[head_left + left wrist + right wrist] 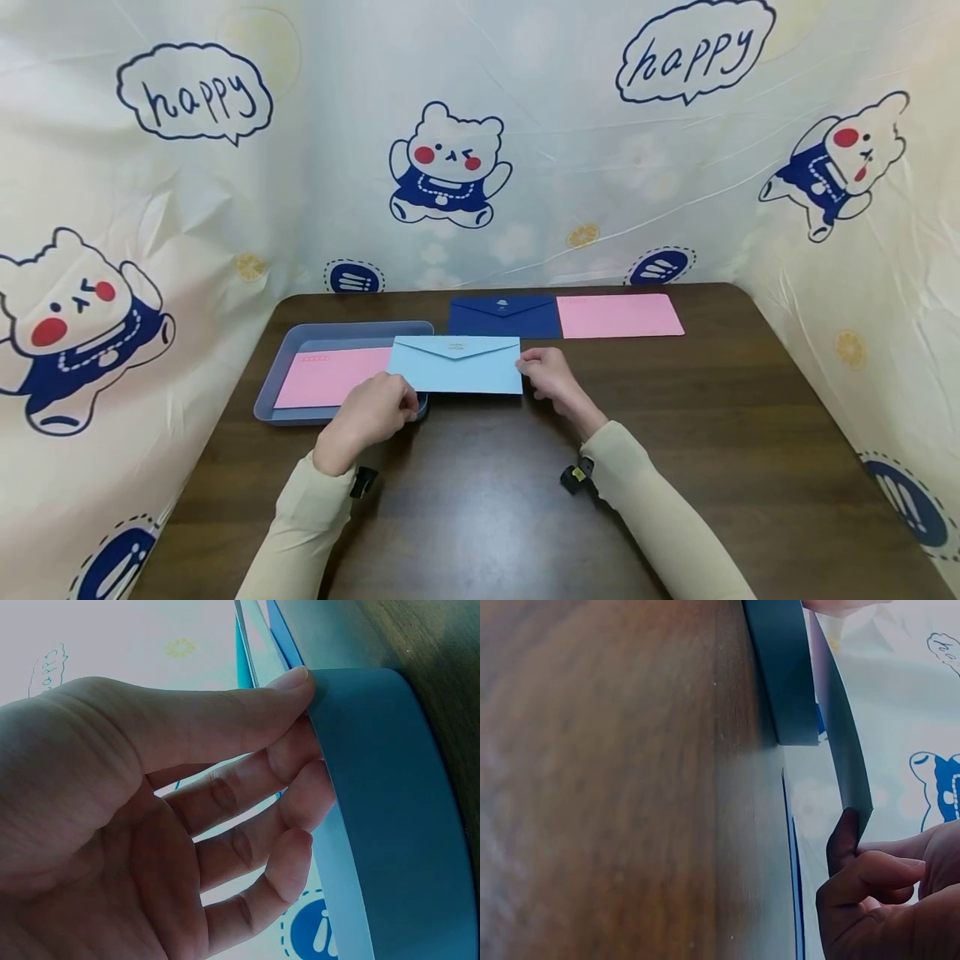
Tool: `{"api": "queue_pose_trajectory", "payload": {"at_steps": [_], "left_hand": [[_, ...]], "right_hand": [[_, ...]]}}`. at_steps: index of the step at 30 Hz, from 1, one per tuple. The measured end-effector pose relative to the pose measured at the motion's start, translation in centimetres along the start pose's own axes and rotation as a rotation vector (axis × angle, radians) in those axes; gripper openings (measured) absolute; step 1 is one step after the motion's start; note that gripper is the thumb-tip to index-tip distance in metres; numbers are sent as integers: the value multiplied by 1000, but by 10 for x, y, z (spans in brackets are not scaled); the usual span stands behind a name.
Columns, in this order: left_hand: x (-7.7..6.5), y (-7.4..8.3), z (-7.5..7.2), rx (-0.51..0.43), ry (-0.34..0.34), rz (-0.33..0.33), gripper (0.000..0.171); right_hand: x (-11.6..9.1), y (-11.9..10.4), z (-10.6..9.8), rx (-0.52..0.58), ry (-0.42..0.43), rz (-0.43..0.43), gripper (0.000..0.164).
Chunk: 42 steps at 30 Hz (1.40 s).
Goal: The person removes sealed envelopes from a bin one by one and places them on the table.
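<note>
Head view: your right hand (pixel 552 377) pinches the light blue envelope (pixel 456 372) by its right edge, your left hand (pixel 375 408) apparently its near left corner, likely to steady it partly over the tray (pixel 348 333).

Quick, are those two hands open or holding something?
Left hand: bent at the rim of the tray; whether it's holding anything can't be told.
Right hand: closed, holding the light blue envelope.

The tray (pixel 352 337) looks smooth plastic, the light-blue envelope (pixel 455 372) at its right end matt paper, the table (pixel 480 508) beneath it glossy wood, the backdrop (pixel 558 150) behind it creased.
</note>
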State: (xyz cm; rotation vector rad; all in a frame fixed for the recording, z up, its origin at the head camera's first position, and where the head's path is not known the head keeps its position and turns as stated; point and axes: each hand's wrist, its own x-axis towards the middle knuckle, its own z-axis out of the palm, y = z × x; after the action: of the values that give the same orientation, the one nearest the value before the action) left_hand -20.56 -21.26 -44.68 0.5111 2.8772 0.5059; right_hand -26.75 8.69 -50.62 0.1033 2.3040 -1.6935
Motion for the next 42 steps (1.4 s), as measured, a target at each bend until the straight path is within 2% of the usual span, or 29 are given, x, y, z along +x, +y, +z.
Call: {"api": "queue_pose_trajectory", "payload": {"at_steps": [6,34,42], "left_hand": [[2,1,-1,-7,21,6,15],[0,-2,-1,-29,8,-8,7],[-2,-2,-1,-37,4,9,4]], "right_hand": [[-1,0,-8,16,5,8,28],[-5,11,-41,-51,13,18,31],[-9,16,-48,-56,18,10,29]]}}
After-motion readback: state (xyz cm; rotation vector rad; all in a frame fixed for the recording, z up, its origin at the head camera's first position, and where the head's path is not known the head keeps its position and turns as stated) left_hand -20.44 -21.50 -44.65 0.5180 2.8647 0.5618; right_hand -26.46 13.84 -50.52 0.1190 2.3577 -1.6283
